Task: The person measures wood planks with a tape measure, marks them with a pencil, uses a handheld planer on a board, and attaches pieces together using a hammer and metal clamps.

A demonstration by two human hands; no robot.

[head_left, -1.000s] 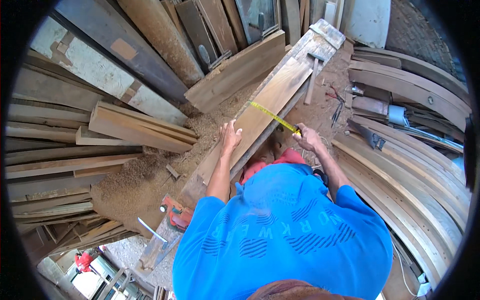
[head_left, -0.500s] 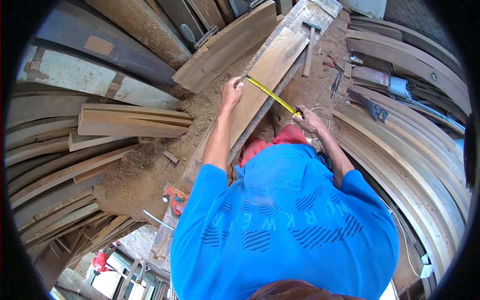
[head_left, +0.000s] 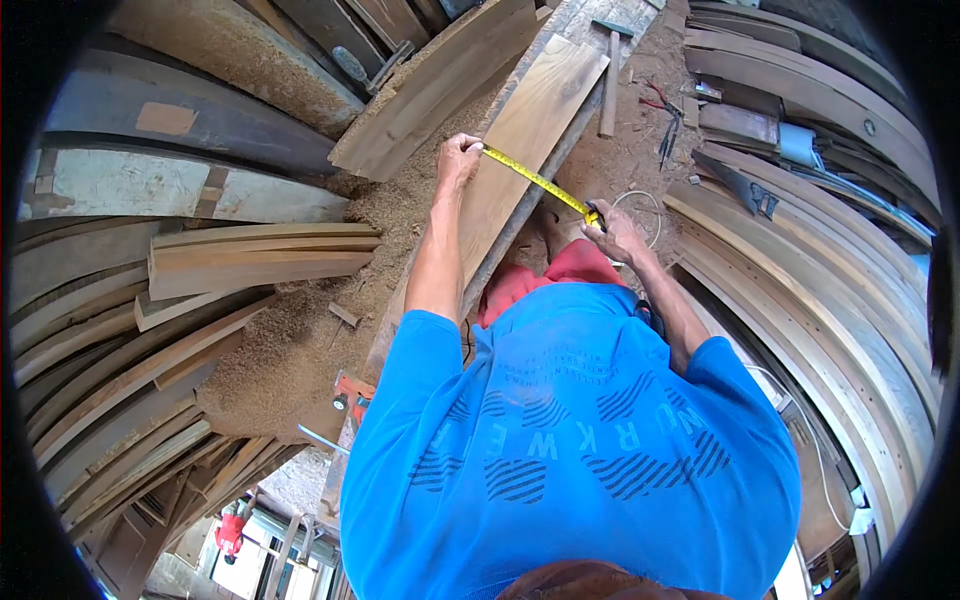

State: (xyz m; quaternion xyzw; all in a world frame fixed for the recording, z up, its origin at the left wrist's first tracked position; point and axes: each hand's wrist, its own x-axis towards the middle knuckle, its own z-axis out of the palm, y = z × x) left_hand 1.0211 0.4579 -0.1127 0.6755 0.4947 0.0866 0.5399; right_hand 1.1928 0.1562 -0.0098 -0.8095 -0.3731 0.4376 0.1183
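A yellow tape measure point(head_left: 540, 180) is stretched across a long wooden board point(head_left: 545, 100) that lies on a narrow workbench point(head_left: 590, 28). My left hand point(head_left: 460, 158) pinches the end of the blade at the board's left edge. Beyond the board's right side, my right hand point(head_left: 616, 234) is closed round the tape's case. A hammer point(head_left: 611, 75) rests by the far right end of the board, its head on the bench. Red-handled pliers point(head_left: 662, 110) lie to the right of the hammer.
Stacked planks point(head_left: 262, 255) crowd the left side, with sawdust point(head_left: 270, 350) beside them. Long curved-looking boards point(head_left: 800, 300) and a handsaw point(head_left: 742, 185) are on the right. An orange power tool point(head_left: 353, 392) sits by my left side. A person in red point(head_left: 230, 537) is far off at lower left.
My left hand has shifted slightly left and up with the tape's end. My right hand stays almost where it was on the case. The whole view has tilted a little.
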